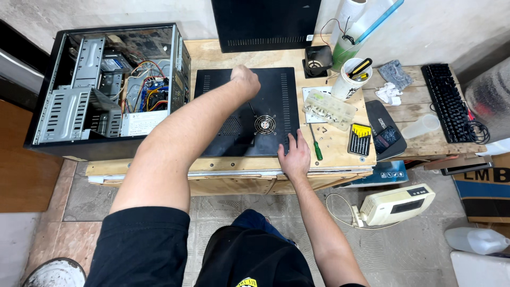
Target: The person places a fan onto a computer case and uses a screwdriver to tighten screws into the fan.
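Wooden workbench [340, 154] held a black case side panel [247, 114], lying flat at centre. Left hand [245, 79] rested closed on its far edge; right hand [295, 157] pressed spread fingers on its near right corner. Panel looked stiff, thin, light; best gripped by the edges. Open computer case [106, 87] stood left, green screwdriver [315, 143] just right.

Blue printed box [387, 172] under bench edge, right | brown cardboard carton [486, 194] on floor, far right, dark lettering | cream device [397, 204] on floor, small dark screen
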